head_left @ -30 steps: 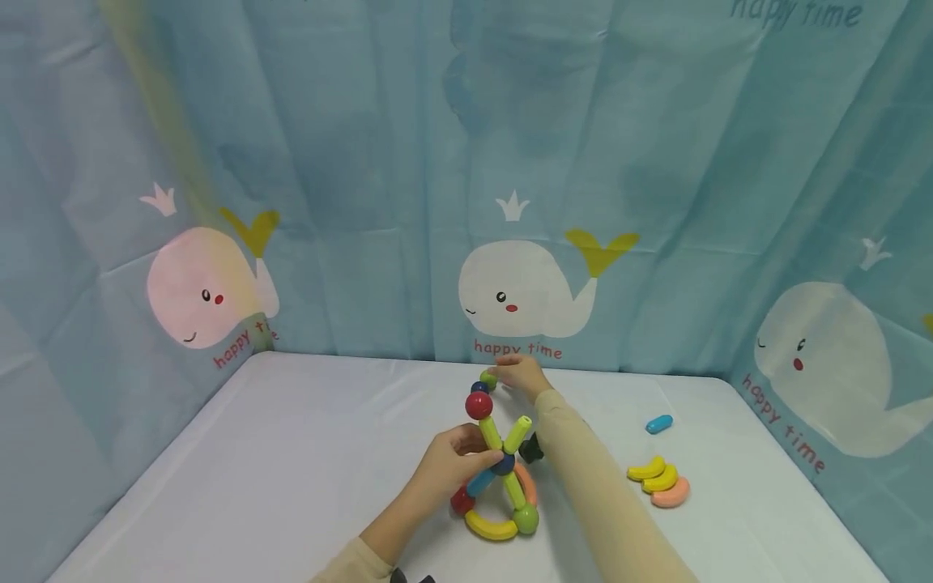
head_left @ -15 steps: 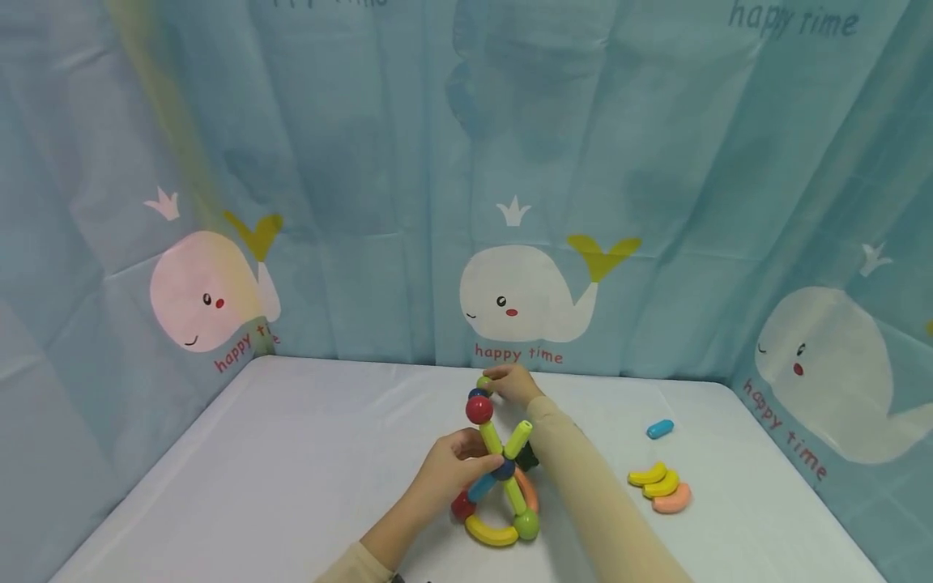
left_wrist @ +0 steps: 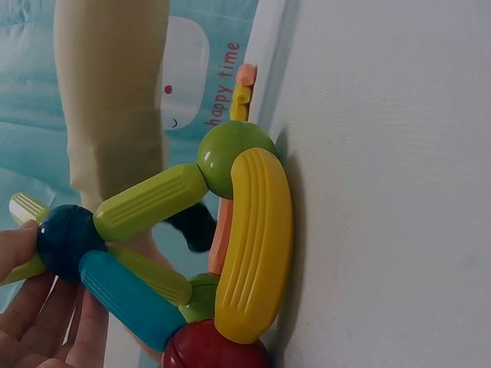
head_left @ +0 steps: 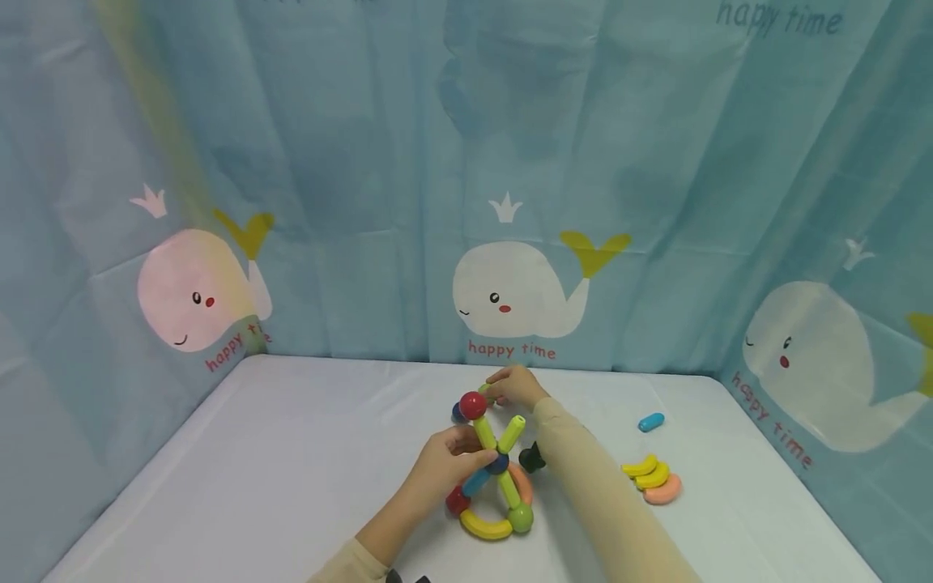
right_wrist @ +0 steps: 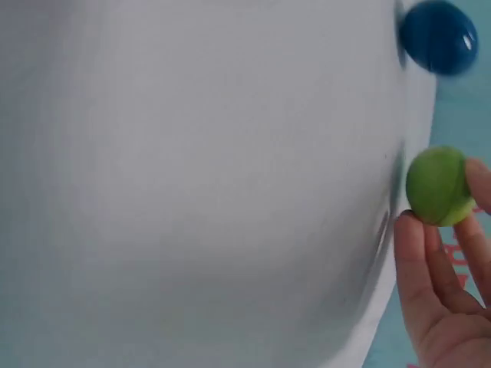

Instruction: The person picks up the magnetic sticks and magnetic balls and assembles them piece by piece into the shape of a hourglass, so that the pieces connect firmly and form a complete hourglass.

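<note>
Beige-sleeved left hand (head_left: 448,463), pinching between thumb and fingers the navy ball (head_left: 499,464) at the heart of a glossy, ridged rod-and-sphere frame (head_left: 508,489), near centre. Far centre, a smooth green ball (right_wrist: 437,188), pinched by fingertips of the right hand (head_left: 517,387), with forearm (head_left: 601,486) outstretched. At right, two banana-curved yellow rods (head_left: 652,475), a stubby blue rod (head_left: 651,422) beyond, a curved peach rod (head_left: 663,491) nearer.

whale-print curtain (head_left: 364,267) behind white table (head_left: 291,453)
</note>
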### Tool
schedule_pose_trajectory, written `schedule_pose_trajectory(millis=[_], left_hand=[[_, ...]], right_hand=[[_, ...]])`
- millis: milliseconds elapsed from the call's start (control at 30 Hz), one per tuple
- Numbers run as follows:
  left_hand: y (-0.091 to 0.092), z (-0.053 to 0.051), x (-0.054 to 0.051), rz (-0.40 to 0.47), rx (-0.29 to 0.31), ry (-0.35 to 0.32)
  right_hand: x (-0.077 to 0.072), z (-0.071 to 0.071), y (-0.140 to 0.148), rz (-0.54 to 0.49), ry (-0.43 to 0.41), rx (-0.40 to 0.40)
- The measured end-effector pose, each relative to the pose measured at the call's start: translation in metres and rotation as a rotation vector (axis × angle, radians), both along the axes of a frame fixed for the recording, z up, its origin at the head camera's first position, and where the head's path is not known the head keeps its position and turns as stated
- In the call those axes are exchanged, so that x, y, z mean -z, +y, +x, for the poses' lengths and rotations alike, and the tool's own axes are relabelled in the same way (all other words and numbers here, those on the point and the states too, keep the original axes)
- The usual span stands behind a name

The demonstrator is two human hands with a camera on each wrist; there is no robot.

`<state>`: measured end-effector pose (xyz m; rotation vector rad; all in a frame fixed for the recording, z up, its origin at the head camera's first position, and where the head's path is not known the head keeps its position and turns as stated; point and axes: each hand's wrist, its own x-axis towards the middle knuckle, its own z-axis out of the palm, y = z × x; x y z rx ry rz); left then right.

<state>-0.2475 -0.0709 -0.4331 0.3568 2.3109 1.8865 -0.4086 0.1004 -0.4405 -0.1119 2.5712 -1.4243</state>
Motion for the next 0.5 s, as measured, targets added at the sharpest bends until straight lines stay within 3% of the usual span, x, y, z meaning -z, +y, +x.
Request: schedule_pose_trajectory(millis=[267, 500], left_hand=[[0.0, 0.0, 0.0, -0.027, -0.012, -0.004], [0.0, -0.001, 0.001, -0.044, -0.025, -0.005]], right_hand=[[-0.006, 0.031, 0.025, -0.269, -0.025, 0.031], [-0.023, 0.065, 0.048, -0.4, -0.013, 0.032]])
